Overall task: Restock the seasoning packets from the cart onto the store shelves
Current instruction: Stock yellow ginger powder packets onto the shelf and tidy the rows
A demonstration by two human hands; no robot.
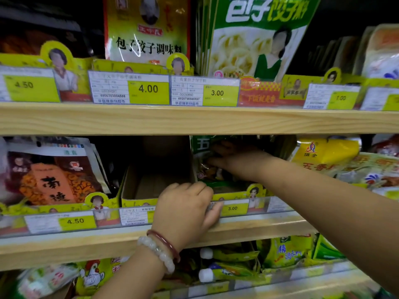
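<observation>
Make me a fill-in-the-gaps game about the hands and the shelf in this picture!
1. The right hand reaches into the tray holding the ____ packets.
2. The left hand rests on the front edge of the middle shelf, and its wrist wears ____ bracelets.
3. The cardboard tray left of the right hand looks ____.
4. The price tag just right of the left hand reads ____.

Missing words: green; two; empty; 3.00
</observation>
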